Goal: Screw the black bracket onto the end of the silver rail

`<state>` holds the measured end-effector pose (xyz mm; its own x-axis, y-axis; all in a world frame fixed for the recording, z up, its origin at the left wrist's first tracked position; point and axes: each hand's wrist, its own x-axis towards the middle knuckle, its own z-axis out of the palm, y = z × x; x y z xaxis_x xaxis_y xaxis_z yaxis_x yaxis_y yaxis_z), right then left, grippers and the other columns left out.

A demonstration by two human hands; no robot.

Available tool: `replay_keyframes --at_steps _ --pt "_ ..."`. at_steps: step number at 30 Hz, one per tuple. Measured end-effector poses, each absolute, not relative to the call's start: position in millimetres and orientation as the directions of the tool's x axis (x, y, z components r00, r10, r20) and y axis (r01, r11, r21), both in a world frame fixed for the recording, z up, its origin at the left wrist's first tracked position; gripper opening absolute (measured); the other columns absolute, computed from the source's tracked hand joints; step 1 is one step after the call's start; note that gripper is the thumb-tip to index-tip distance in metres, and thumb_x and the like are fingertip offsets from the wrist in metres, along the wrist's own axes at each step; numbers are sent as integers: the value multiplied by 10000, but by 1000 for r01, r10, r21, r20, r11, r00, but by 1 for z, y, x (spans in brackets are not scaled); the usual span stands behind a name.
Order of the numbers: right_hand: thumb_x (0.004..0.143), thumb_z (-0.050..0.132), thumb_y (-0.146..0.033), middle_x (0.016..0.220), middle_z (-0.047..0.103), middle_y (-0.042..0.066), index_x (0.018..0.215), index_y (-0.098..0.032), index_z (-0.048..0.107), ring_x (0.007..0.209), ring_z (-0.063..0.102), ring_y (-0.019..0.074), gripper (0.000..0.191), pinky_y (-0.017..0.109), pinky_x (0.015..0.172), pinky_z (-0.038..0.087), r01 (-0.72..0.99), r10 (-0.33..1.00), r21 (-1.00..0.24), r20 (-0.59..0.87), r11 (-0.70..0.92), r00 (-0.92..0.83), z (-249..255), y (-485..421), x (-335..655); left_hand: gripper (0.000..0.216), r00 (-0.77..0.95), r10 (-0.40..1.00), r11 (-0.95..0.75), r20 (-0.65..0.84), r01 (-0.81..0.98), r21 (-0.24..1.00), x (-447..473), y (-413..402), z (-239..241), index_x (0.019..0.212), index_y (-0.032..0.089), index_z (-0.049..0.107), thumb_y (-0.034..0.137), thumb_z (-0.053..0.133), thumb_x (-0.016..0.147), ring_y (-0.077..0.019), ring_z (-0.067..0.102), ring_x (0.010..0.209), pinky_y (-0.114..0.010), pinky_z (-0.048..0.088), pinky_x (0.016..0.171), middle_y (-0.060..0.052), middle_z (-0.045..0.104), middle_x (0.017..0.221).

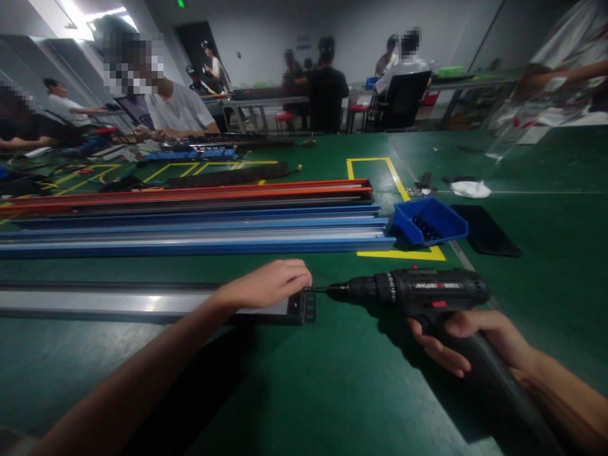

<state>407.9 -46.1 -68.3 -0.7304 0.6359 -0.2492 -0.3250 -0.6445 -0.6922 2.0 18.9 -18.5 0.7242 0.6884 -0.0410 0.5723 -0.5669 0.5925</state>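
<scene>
A long grey metal rail (pixel 118 303) lies across the green table in front of me, with a black end bracket (pixel 308 306) at its right end. My left hand (pixel 268 283) is curled over that end of the rail, fingers closed and pressing on it. My right hand (pixel 475 339) grips the handle of a black cordless drill (pixel 427 290). The drill lies level, and its bit (pixel 327 289) points left and touches the top of the end bracket.
Behind the rail lies a stack of long blue, grey and orange rails (pixel 199 218). A blue bin (pixel 429 220) of small dark parts stands at their right end, beside a black flat pad (pixel 484 229) and a white cloth (pixel 470 189). Several people sit at the far tables.
</scene>
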Motion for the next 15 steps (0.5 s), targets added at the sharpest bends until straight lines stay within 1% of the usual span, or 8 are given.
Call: replay_keyframes --at_steps 6,9,12,15 --pt "862 680 -289 767 657 56 1133 -45 793 542 569 92 382 192 570 545 -319 604 -680 -228 -660 -763 -64 -42 404 390 734 677 -567 -56 568 596 1 19 -19 1005 185 684 398 389 1147 -183 606 922 -310 452 840 -47 648 994" --pt "874 672 -274 787 668 49 1126 -50 788 517 551 69 356 188 567 553 -311 585 -674 -222 -670 -780 -61 -41 404 366 731 680 -564 -55 570 597 1 18 -18 1078 191 691 369 378 1148 -190 621 1000 -320 465 905 -59 663 1080" --pt "875 678 -272 781 670 49 1106 -42 789 511 558 66 345 188 564 557 -299 578 -663 -247 -686 -778 -59 -41 403 335 707 707 -546 -39 579 605 2 17 -18 1166 202 688 356 392 1139 -203 630 1084 -335 475 966 -71 669 1163" --pt "890 687 -286 786 679 55 1086 -41 790 515 567 67 330 185 558 553 -290 585 -662 -275 -691 -763 -58 -40 403 325 685 728 -531 -30 591 607 2 16 -19 1166 197 691 352 408 1130 -207 634 1089 -342 480 973 -76 667 1158"
